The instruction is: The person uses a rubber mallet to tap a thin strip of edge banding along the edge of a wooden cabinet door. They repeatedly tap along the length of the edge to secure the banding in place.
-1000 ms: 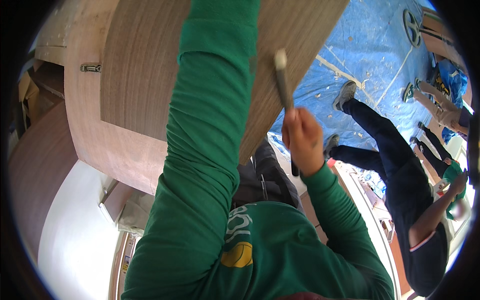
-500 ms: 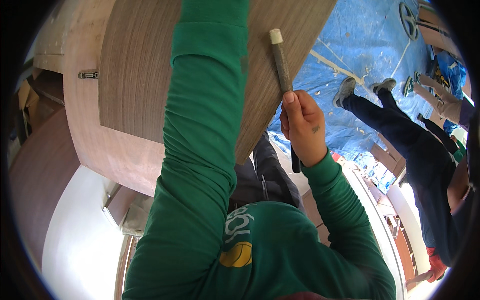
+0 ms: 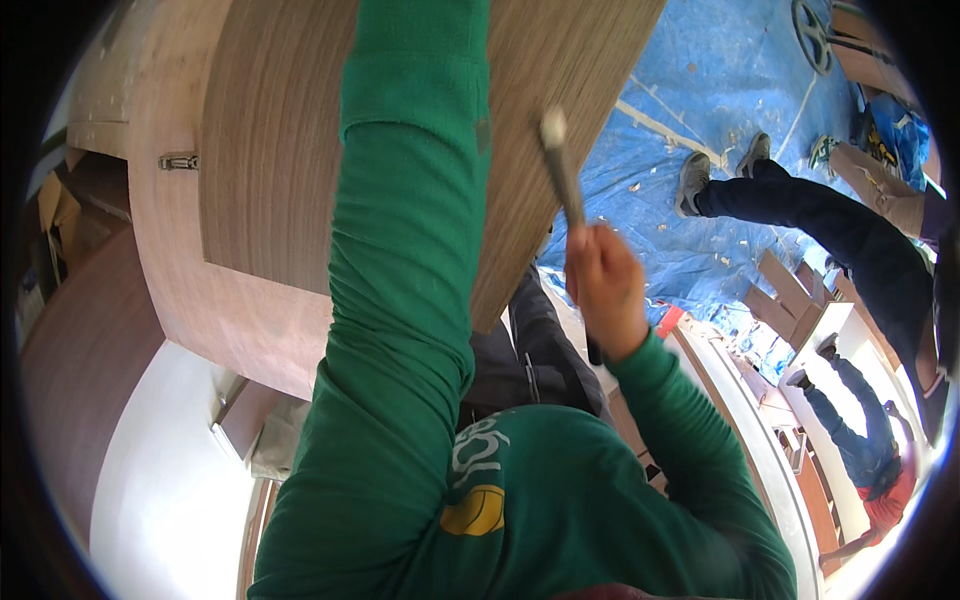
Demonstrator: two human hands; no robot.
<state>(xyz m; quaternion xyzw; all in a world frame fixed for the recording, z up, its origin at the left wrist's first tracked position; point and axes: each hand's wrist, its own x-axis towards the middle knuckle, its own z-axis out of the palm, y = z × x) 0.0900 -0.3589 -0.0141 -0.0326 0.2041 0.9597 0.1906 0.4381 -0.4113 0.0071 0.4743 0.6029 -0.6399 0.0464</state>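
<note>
My right hand (image 3: pixel 608 287) is closed round a slim stick-like tool (image 3: pixel 562 172) with a dirty brown-grey shaft and a pale, blunt tip; I cannot make out its exact kind. Its black lower end pokes out beneath my fist. Motion smears both the hand and the tip, which is in front of the right part of a brown wood-grain panel (image 3: pixel 268 150). Across that panel my left forearm in a green sleeve (image 3: pixel 405 220) stretches upward. The left hand lies beyond the upper edge, out of sight.
A small metal hinge (image 3: pixel 179 161) sits on the pale wooden board (image 3: pixel 170 240) left of the panel. Blue sheeting (image 3: pixel 690 80) with debris covers the floor at right. A person in dark trousers (image 3: pixel 820 205) stands there; another in a red top (image 3: pixel 888 505) is farther off.
My right hand and the stick-like tool have dropped a little toward me and are now blurred. The left arm has barely moved. At right, the person in red shows more fully.
</note>
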